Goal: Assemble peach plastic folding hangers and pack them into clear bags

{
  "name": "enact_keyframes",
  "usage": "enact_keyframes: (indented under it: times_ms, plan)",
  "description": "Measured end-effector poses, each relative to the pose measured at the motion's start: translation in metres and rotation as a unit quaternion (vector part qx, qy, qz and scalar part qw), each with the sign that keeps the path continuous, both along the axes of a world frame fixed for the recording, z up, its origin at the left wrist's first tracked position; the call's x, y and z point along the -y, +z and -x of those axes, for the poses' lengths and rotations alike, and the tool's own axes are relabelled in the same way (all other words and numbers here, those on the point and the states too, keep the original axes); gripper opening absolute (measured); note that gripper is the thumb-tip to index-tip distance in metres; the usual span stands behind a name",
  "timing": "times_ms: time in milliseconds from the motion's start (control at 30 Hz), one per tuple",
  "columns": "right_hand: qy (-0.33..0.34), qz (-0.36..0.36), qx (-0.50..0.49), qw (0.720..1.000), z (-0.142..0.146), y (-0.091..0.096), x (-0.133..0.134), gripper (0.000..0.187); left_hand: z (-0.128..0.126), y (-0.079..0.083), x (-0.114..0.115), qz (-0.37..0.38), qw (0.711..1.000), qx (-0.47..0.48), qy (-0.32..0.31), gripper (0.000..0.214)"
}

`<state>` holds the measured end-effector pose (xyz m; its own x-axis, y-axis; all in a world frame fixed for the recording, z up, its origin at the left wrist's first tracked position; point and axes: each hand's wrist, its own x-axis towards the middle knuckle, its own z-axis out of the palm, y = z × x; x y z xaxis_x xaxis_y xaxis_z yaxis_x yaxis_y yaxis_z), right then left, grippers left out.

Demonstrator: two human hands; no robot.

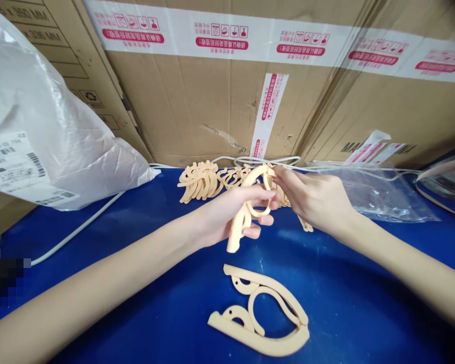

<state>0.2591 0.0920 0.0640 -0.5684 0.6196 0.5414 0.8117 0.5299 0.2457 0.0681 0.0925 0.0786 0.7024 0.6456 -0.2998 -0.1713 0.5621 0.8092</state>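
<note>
Above the blue tabletop, my left hand point(222, 207) is closed around a cream plastic folding hanger point(234, 233), its fingers wrapped round the curved parts. My right hand point(320, 197) pinches the upper end of the same hanger, fingertips partly hidden. Nearer to me, another cream folding hanger point(275, 349) lies flat on the table, its two arms joined at the right and spread toward the left. Behind my hands sits a pile of cream curved hanger pieces point(199, 182), partly covered by my hands.
Large cardboard boxes point(197, 111) with printed tape stand along the back. A white plastic bag point(76, 121) bulges in from the left. White cable point(87, 225) runs over the blue table point(155, 313). A clear plastic bag point(387, 197) lies at the right.
</note>
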Motion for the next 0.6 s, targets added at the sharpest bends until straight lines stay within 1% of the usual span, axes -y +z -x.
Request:
enact_keyframes:
  times_ms: [33, 67, 100, 133, 200, 233, 267, 300, 333, 400, 500, 600]
  plan:
    - [0.005, 0.060, -0.028, 0.998, 0.000, 0.001, -0.001, 0.035, 0.000, 0.000, 0.001, -0.016, 1.000, -0.018, -0.013, 0.006]
    - [0.009, 0.127, -0.069, 0.990, -0.001, 0.002, -0.003, 0.036, 0.000, -0.001, 0.001, -0.052, 0.997, -0.056, -0.016, 0.005]
    - [0.011, 0.199, -0.117, 0.973, -0.002, 0.004, -0.006, 0.037, 0.001, -0.004, 0.001, -0.103, 0.989, -0.107, -0.006, 0.006]
    - [0.007, 0.267, -0.171, 0.948, -0.006, 0.006, -0.010, 0.039, 0.002, -0.007, 0.000, -0.158, 0.975, -0.158, 0.013, 0.010]
    - [-0.019, 0.371, -0.273, 0.887, -0.017, 0.010, -0.023, 0.044, 0.004, -0.014, -0.003, -0.255, 0.934, -0.243, 0.057, 0.020]
    - [-0.045, 0.382, -0.318, 0.867, -0.024, 0.011, -0.032, 0.047, 0.005, -0.016, -0.005, -0.283, 0.918, -0.267, 0.072, 0.023]
    - [-0.065, 0.373, -0.326, 0.866, -0.031, 0.011, -0.041, 0.051, 0.005, -0.018, -0.008, -0.293, 0.912, -0.277, 0.081, 0.024]
    - [-0.088, 0.362, -0.315, 0.873, -0.038, 0.010, -0.050, 0.050, 0.004, -0.019, -0.011, -0.290, 0.912, -0.278, 0.083, 0.023]
    - [-0.141, 0.316, -0.258, 0.902, -0.043, 0.007, -0.058, 0.048, 0.002, -0.019, -0.016, -0.286, 0.913, -0.277, 0.084, 0.020]
    - [-0.178, 0.271, -0.207, 0.923, -0.047, -0.001, -0.070, 0.040, -0.006, -0.018, -0.026, -0.272, 0.922, -0.258, 0.093, 0.015]
    - [-0.212, 0.229, -0.150, 0.938, -0.040, -0.014, -0.077, 0.039, -0.020, -0.018, -0.045, -0.248, 0.935, -0.225, 0.114, 0.015]
    - [-0.240, 0.204, -0.105, 0.943, -0.027, -0.020, -0.076, 0.042, -0.032, -0.022, -0.059, -0.213, 0.948, -0.202, 0.123, 0.017]
